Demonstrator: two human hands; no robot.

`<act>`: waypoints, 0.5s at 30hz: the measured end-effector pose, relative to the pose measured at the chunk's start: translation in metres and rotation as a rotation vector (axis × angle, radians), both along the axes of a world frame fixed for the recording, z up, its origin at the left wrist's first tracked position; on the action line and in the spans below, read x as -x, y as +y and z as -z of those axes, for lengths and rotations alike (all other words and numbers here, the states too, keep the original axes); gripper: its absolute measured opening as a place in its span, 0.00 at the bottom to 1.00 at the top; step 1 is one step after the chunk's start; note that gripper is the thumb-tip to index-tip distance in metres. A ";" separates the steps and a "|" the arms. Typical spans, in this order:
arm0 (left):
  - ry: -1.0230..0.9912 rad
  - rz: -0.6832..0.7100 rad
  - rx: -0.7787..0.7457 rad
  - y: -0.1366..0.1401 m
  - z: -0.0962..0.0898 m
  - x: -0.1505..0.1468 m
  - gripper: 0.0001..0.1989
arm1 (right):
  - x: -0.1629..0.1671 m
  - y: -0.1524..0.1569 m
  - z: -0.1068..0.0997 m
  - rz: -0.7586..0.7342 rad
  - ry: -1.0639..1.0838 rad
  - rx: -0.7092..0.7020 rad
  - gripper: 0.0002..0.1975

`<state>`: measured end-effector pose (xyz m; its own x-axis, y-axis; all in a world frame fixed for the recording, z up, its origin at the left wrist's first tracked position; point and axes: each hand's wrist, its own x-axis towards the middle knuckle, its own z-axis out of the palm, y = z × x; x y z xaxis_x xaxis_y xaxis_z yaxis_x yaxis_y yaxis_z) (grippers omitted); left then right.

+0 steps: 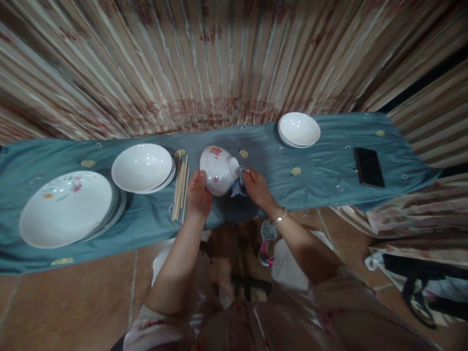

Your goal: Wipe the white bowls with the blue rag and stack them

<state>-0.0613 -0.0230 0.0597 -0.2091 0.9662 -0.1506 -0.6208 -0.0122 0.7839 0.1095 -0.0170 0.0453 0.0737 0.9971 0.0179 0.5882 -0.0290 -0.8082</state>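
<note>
A white bowl (218, 170) with red characters is tipped on its side above the cloth-covered table, its foot turned to the right. My left hand (199, 194) is closed on the bowl's rim, thumb on the outside. At the foot, my right hand (258, 187) pinches a bluish-grey cloth (238, 188) against the bowl; part of the cloth hangs below. Left of my left hand lie several wooden chopsticks (180, 187). The inside of the bowl is hidden from me.
Stacked white bowls (142, 168) and a stack of floral plates (68, 209) stand at the left. More white bowls (299, 129) sit back right, with a black phone (369, 167) beyond them. A pleated curtain (226, 73) hangs behind the teal tablecloth (318, 183).
</note>
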 end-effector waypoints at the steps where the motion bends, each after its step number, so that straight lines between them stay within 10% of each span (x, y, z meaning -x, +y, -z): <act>1: 0.000 0.006 -0.002 0.000 0.000 0.000 0.19 | 0.002 -0.002 -0.001 -0.001 -0.004 0.009 0.12; 15: 0.030 0.031 -0.034 0.003 0.003 0.004 0.19 | 0.012 -0.033 -0.014 -0.148 -0.327 -0.147 0.10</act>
